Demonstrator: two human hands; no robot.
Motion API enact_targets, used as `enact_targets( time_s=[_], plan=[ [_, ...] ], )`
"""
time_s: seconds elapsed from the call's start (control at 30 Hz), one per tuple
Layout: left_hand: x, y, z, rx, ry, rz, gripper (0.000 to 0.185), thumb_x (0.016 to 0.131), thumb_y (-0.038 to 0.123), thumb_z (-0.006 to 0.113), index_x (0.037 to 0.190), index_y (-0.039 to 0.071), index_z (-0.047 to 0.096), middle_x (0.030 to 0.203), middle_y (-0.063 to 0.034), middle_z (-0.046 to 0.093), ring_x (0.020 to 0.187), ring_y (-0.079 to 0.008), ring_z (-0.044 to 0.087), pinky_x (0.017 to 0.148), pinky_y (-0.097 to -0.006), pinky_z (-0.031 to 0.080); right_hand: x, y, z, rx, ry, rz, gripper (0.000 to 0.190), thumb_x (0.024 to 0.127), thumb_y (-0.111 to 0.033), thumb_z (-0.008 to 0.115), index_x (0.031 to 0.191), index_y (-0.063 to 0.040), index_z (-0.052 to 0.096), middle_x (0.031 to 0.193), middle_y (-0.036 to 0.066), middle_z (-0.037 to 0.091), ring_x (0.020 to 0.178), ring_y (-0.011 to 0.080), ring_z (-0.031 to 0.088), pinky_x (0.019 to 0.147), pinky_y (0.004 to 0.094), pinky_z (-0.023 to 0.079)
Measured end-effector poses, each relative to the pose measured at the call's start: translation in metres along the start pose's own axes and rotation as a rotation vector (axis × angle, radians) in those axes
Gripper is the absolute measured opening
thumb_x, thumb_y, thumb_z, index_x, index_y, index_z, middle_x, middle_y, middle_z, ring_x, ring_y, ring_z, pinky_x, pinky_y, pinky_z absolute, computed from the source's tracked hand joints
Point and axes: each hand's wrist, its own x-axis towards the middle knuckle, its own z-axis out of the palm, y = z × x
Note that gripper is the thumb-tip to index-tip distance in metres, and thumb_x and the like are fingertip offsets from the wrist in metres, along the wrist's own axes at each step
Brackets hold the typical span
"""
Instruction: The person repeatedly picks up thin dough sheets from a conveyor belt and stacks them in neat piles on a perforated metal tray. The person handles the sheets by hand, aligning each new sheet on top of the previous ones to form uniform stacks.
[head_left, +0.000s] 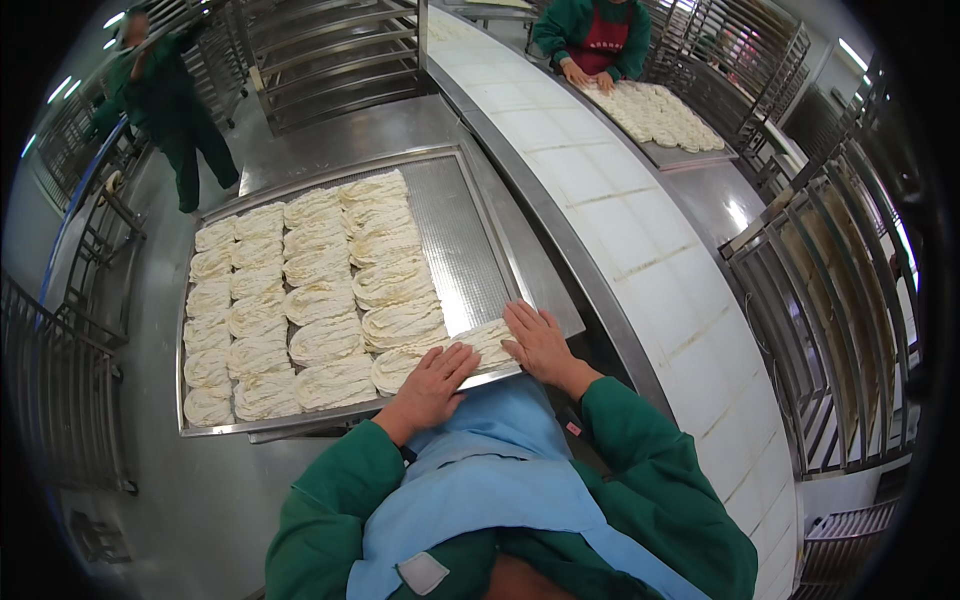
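Observation:
A shallow metal tray with a perforated bottom lies before me. Rows of pale, flattened noodle bundles cover its left and middle parts. At the near right corner, one noodle bundle lies between my hands. My left hand rests with extended fingers at its left end, beside the neighbouring bundle. Flat over its right end, near the tray's rim, is my right hand, thumb apart from the fingers. Both palms hide parts of the bundle's ends.
A white segmented conveyor belt curves past on the right. Across it, a co-worker's hands touch another noodle tray. Metal racks stand ahead and a slatted rack at right. Another person stands at upper left.

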Motion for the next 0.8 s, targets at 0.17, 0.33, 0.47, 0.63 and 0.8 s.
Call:
enact_targets(
  time_s=[0.17, 0.33, 0.47, 0.63, 0.8],
  plan=[
    [0.0, 0.002, 0.0, 0.042, -0.006, 0.013, 0.072, 0.077, 0.016, 0.075, 0.143, 0.006, 0.047, 0.148, -0.0117, 0.048, 0.139, -0.0287, 0.044, 0.115, -0.0464, 0.033, -0.002, -0.004, 0.001, -0.03, 0.087, 0.061, 0.063, 0.102, -0.041, 0.045, 0.147, 0.003, 0.04, 0.158, 0.016, 0.034, 0.148, 0.0329, 0.028, 0.118, 0.0476, 0.022],
    [0.0, 0.0, 0.003, 0.012, 0.016, 0.007, 0.073, 0.074, 0.014, 0.077, 0.141, 0.005, 0.049, 0.144, -0.0124, 0.051, 0.137, -0.0291, 0.045, 0.115, -0.0454, 0.033, -0.004, -0.007, 0.003, -0.037, 0.104, 0.083, 0.063, 0.101, -0.042, 0.047, 0.145, 0.003, 0.043, 0.155, 0.018, 0.039, 0.148, 0.0338, 0.028, 0.117, 0.0495, 0.026],
    [0.0, 0.0, 0.003, -0.017, 0.024, 0.0, 0.075, 0.072, 0.012, 0.078, 0.141, 0.007, 0.049, 0.144, -0.0118, 0.052, 0.138, -0.0288, 0.045, 0.115, -0.0454, 0.033, -0.003, -0.01, 0.004, -0.096, 0.046, 0.119, 0.062, 0.102, -0.042, 0.046, 0.145, 0.002, 0.043, 0.155, 0.016, 0.039, 0.148, 0.0331, 0.028, 0.117, 0.0482, 0.026],
    [-0.001, -0.001, 0.003, 0.015, 0.039, 0.021, 0.073, 0.073, 0.015, 0.078, 0.14, 0.005, 0.05, 0.143, -0.0123, 0.052, 0.137, -0.0284, 0.045, 0.114, -0.0452, 0.033, -0.001, -0.013, 0.003, -0.104, 0.002, 0.16, 0.061, 0.102, -0.042, 0.046, 0.145, 0.0, 0.044, 0.155, 0.014, 0.04, 0.149, 0.0327, 0.027, 0.117, 0.0484, 0.027],
    [-0.003, -0.001, 0.004, 0.014, 0.045, 0.023, 0.074, 0.073, 0.013, 0.078, 0.141, 0.005, 0.049, 0.143, -0.0126, 0.052, 0.137, -0.0283, 0.045, 0.114, -0.0453, 0.033, -0.002, -0.013, 0.002, -0.09, 0.033, 0.14, 0.059, 0.101, -0.041, 0.047, 0.142, 0.001, 0.046, 0.153, 0.014, 0.042, 0.148, 0.0332, 0.027, 0.114, 0.0497, 0.031]
  ],
)
